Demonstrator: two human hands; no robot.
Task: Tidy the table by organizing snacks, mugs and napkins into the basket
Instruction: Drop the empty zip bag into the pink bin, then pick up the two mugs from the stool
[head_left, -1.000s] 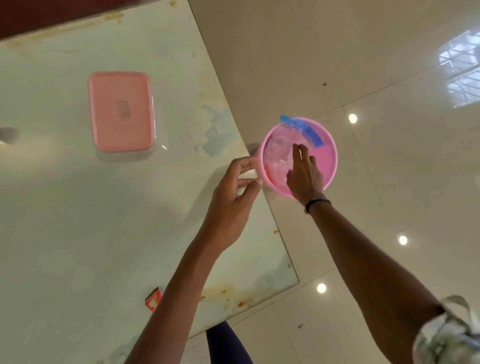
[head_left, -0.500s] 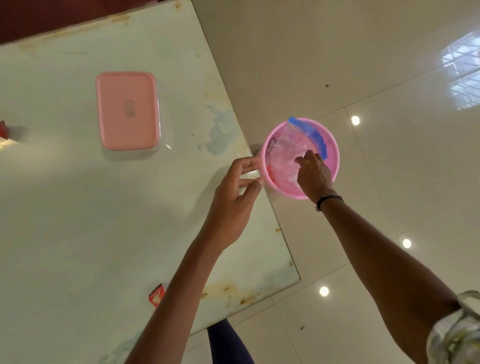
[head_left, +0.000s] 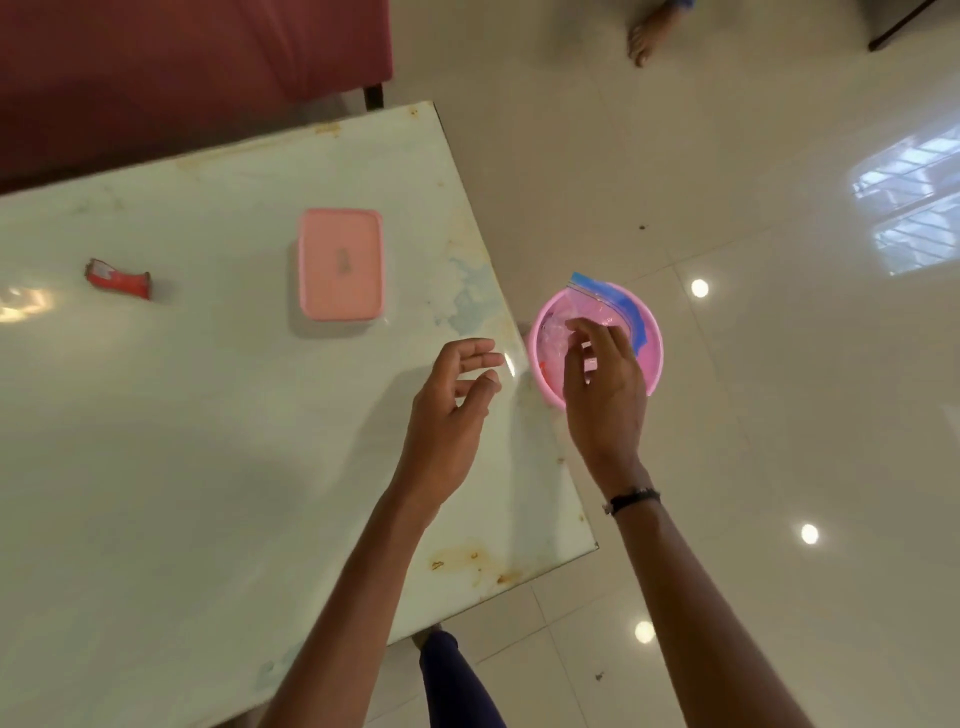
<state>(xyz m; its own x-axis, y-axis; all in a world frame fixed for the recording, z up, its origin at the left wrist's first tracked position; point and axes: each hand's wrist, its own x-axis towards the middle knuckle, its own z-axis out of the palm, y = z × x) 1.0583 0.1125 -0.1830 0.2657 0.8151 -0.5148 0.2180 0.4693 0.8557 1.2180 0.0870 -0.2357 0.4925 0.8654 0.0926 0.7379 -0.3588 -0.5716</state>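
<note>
Entry: tidying in progress, seen from the head camera

Change: the left hand, which half a second ago pinched the near rim of the pink basket, has let go and now hangs over the tabletop just beside that rim, fingers spread and curled, its grip apart and empty. The right hand has lifted slightly inside the basket; its fingertips sit together against the clear plastic bag, though whether they actually pinch the film or only touch it cannot be told.

Meaning for the task: the bag with the blue seal strip appears settled in the basket, just beyond the right grip, so that item looks stowed. The freed left hand seems available for the next pick.

Still out: a pink lidded box lies on the tabletop beyond and to the left of the left grip; a red snack wrapper lies well apart, further left.

Hidden or unclear: the basket sits past the tabletop edge, and what supports it is not visible. Its near wall and contents are covered by the right hand; a red scrap shows inside, unidentified. No mugs or napkins can be made out
</note>
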